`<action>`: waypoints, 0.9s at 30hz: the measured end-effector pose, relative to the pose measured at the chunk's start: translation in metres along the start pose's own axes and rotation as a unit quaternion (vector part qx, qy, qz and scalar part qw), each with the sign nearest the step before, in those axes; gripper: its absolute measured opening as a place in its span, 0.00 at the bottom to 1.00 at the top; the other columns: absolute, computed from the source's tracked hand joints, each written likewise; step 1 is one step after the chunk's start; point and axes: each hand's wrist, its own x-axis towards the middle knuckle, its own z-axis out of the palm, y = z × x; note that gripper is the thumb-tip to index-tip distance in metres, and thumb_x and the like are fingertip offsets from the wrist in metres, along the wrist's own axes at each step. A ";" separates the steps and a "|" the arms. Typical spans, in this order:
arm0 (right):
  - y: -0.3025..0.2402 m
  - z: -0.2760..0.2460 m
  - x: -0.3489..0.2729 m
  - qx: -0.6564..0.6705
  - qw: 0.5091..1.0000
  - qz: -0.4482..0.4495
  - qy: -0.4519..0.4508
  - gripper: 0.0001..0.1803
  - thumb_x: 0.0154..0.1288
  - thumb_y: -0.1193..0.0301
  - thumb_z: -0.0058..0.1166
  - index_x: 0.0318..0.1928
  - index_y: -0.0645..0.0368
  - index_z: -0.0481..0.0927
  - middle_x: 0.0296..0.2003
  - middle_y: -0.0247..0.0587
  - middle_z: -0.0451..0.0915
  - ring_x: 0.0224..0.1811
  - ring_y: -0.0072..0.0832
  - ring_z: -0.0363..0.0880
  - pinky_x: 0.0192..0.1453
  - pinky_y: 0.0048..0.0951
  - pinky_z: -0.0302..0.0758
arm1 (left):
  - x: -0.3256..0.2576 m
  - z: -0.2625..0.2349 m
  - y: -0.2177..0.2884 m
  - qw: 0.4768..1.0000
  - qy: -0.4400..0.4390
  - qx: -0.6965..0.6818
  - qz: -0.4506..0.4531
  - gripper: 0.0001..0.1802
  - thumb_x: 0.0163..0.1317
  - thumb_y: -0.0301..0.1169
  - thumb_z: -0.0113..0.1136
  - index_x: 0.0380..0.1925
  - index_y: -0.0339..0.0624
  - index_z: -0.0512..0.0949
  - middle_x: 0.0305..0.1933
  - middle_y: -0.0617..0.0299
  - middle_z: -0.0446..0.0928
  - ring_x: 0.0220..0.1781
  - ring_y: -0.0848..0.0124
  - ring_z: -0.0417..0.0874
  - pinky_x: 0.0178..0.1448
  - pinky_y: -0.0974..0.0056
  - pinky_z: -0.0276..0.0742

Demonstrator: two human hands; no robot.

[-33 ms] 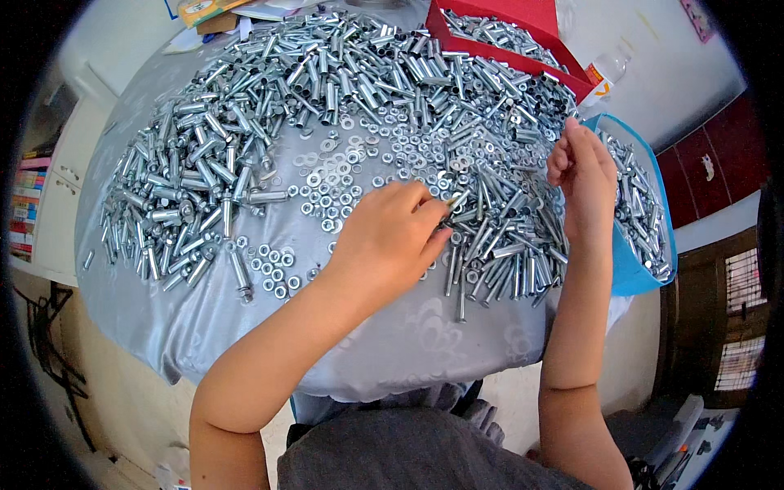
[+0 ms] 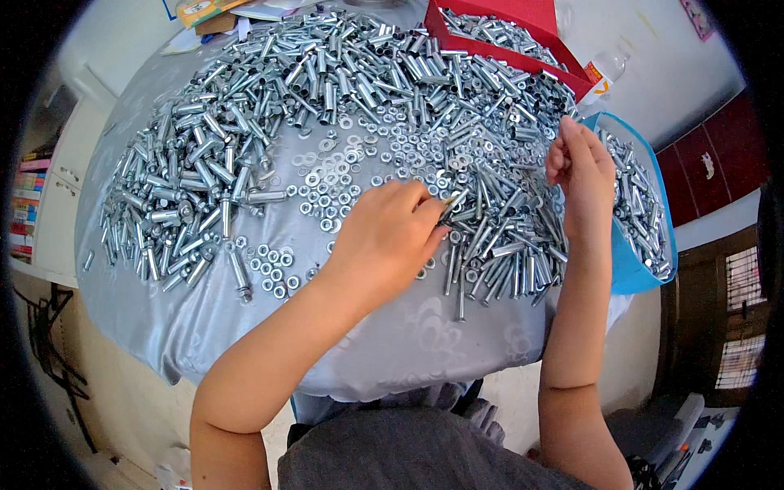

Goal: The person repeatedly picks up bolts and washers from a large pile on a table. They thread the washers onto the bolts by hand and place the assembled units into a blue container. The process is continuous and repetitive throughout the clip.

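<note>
- Top edge, far side: a flat printed package (image 2: pixel 200 10), orange and green, pokes in beside some papers; a clear plastic bottle (image 2: pixel 606 72) with an orange label stands right of the red box.
- That red box (image 2: pixel 523 51) holds a layer of silver bolts; the blue tray (image 2: pixel 633 273) at the table's right edge is heaped with the same.
- Grey tablecloth (image 2: pixel 392 343) carries piles of bolt sleeves (image 2: pixel 196 180) and loose washers (image 2: pixel 335 192).
- Left hand (image 2: pixel 384 241) pinches a bolt (image 2: pixel 454 201) at its fingertips, long axis slanting up to the right, over the middle pile.
- Right hand (image 2: pixel 581 167) hovers raised beside the tray, fingers curled together; whether it holds anything I cannot tell.
</note>
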 end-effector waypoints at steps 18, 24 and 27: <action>0.019 -0.048 0.003 -0.434 0.866 -0.022 -0.248 0.09 0.48 0.75 0.49 0.33 0.64 0.76 0.26 0.45 0.76 0.29 0.33 0.75 0.36 0.28 0.70 | 0.003 0.005 0.001 0.996 -0.052 -0.011 -0.074 0.08 0.49 0.33 0.58 0.22 0.39 0.74 0.24 0.58 0.72 0.31 0.60 0.71 0.36 0.59 0.65; 0.007 -0.040 -0.004 -0.460 0.843 -0.004 -0.279 0.10 0.44 0.75 0.52 0.32 0.64 0.75 0.27 0.48 0.76 0.30 0.35 0.75 0.35 0.31 0.70 | 0.004 0.007 0.001 0.994 -0.055 -0.021 -0.088 0.09 0.49 0.33 0.58 0.23 0.39 0.74 0.25 0.58 0.72 0.32 0.59 0.71 0.37 0.59 0.65; 0.007 -0.037 -0.002 -0.490 0.832 -0.018 -0.260 0.11 0.44 0.73 0.55 0.30 0.66 0.75 0.25 0.47 0.76 0.27 0.35 0.74 0.33 0.32 0.69 | 0.003 0.009 0.002 0.995 -0.027 -0.009 -0.095 0.09 0.49 0.33 0.58 0.24 0.39 0.74 0.25 0.57 0.72 0.32 0.59 0.71 0.37 0.59 0.65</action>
